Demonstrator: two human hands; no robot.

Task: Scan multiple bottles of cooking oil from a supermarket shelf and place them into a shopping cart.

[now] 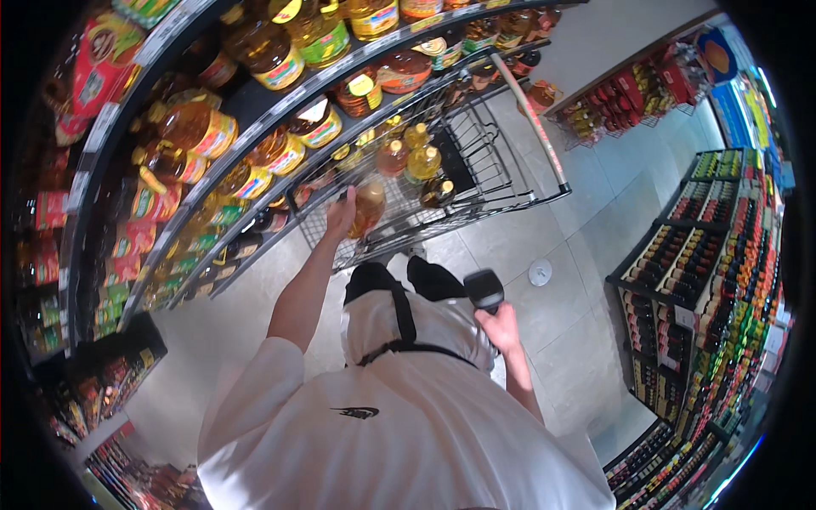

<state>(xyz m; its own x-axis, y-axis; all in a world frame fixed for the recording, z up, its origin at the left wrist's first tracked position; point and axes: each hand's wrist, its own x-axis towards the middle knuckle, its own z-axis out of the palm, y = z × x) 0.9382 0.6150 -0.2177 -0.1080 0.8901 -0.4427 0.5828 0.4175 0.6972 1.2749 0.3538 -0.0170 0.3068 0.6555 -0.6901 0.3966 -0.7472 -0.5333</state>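
Note:
My left hand [342, 214] reaches over the near left end of a wire shopping cart [497, 208]. Its fingers are closed at the neck end of a large clear bottle of amber oil [369, 210], which is tilted over the cart's basket. Several more oil bottles stand inside the cart, among them a yellow one [423, 161] and a dark one [437, 194]. Down by my right hip, my right hand [500, 327] grips a black handheld scanner [484, 291] by its handle; the scanner's broad head points away from me.
Curved by the lens, shelves of oil bottles [200, 127] run along the left and far side, close to the cart. The cart's push bar [529, 110] is at its far right. Across the tiled floor [552, 319], a rack of dark bottles [667, 255] stands on the right.

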